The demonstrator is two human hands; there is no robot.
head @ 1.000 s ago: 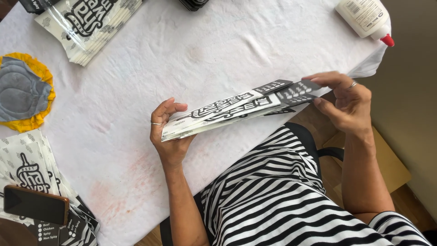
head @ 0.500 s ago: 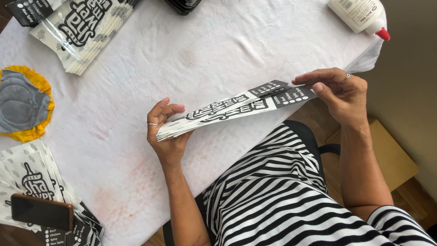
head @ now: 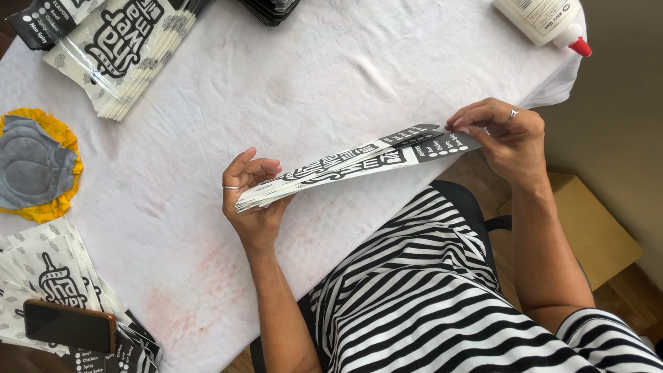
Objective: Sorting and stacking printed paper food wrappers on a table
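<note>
A thin stack of black-and-white printed paper sleeves (head: pixel 352 166) is held edge-on above the white-covered table (head: pixel 331 76), gripped at its near-left end by the left hand (head: pixel 252 200) and pinched at its right end by the right hand (head: pixel 501 135). Two further piles are seen unhandled: one far left (head: pixel 131 48), one near left (head: pixel 55 283) under a phone (head: pixel 69 324).

A makeshift packing bench: cloth-covered table (head: pixel 387 62), piles of printed paper sleeves (head: pixel 121 52) upper left, glue bottle (head: pixel 542 21) upper right, cardboard box (head: pixel 587 228) at right.
</note>
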